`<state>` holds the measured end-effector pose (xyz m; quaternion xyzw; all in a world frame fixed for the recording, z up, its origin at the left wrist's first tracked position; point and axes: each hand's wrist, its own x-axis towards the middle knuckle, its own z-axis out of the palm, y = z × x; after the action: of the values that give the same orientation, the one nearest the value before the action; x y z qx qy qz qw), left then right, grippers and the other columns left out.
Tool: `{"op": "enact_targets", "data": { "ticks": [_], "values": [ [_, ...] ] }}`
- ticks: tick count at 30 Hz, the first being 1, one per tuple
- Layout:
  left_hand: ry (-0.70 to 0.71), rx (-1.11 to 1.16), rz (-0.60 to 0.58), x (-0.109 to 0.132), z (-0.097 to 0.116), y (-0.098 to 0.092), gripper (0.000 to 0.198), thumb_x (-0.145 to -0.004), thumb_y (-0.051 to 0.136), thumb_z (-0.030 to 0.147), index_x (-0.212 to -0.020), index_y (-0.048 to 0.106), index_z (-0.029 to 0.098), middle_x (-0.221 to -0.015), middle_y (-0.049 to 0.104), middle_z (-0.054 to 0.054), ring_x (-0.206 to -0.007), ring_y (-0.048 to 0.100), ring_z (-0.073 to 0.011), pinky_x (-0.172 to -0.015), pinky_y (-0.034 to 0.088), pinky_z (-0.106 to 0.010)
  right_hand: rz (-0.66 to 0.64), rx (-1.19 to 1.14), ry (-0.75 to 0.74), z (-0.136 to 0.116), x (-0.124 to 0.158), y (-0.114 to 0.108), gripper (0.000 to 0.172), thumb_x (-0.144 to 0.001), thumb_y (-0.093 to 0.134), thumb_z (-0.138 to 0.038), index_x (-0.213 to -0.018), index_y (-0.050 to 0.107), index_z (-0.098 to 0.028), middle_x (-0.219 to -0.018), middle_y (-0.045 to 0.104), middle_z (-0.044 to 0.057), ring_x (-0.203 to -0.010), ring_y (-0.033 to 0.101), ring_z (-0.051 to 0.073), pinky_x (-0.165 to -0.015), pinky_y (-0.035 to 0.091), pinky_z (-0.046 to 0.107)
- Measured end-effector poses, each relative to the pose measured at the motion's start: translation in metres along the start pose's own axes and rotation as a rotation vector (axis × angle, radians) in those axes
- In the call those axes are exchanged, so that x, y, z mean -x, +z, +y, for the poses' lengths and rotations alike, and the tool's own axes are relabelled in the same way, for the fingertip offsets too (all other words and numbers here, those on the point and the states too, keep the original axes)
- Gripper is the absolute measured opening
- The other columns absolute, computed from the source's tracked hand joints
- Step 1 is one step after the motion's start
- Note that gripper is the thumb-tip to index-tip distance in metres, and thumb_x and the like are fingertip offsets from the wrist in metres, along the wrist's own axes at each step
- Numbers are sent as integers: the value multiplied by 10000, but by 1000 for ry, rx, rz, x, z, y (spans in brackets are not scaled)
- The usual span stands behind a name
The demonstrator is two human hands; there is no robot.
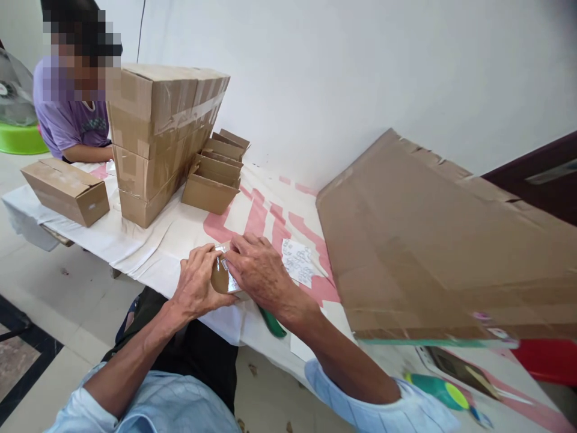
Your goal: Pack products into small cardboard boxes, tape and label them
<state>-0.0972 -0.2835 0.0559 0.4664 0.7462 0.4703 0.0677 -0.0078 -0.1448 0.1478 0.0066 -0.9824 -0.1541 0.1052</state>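
A small brown cardboard box (219,278) with a shiny clear or white strip on its face sits at the table's front edge, between my two hands. My left hand (197,282) is closed round its left side, thumb along the near edge and fingers over the top. Curled over the top and right side is my right hand (255,261), its fingertips pressed to the shiny strip. Whether those fingertips pinch the strip is hidden. Under my right forearm lies a green curved object (273,323), partly covered. A sheet with handwriting (298,261) lies just beyond my right wrist.
Stacked taped cartons (169,129) rise at the left, beside open small boxes (211,180) and a closed carton (67,189). A large cardboard box (433,252) blocks the right. A green-and-yellow tool (439,391) lies near a phone-like device (460,367). A person (72,120) sits far left.
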Motion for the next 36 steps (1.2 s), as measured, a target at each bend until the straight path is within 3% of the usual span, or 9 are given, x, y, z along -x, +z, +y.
{"op": "enact_targets", "data": {
  "ticks": [6,17,27,36],
  "values": [
    [1,6,-2,-1,3,0,980,-562,1018,438,-1407,561,245,-1565,525,-222,-1477,462,-463,-1085,451,-659,3,23,-14,0,0,1,204,-977,608,-72,-935,772,-187,-905,675,92,-928,544,252,-803,347,375],
    [-3,-6,7,-1,1,4,1002,-539,1025,423,-1412,555,276,-1570,524,-200,-1471,463,-473,-1088,446,-669,-84,34,-37,1,-6,-1,154,-961,631,-88,-991,761,-164,-981,705,117,-943,577,264,-803,356,391],
    [-6,-12,16,-1,5,5,1034,-529,1026,413,-1428,535,273,-1565,527,-195,-1465,466,-472,-1089,441,-676,-130,38,2,-2,-16,2,147,-911,651,-54,-863,729,-169,-922,706,118,-903,584,261,-783,339,393],
    [-10,-21,9,0,7,4,1053,-535,1020,429,-1445,517,268,-1578,521,-192,-1477,456,-468,-1094,441,-669,-154,167,-110,-4,-15,-2,151,-892,628,-55,-956,716,-161,-902,676,119,-875,562,280,-799,375,404]
  ]
}}
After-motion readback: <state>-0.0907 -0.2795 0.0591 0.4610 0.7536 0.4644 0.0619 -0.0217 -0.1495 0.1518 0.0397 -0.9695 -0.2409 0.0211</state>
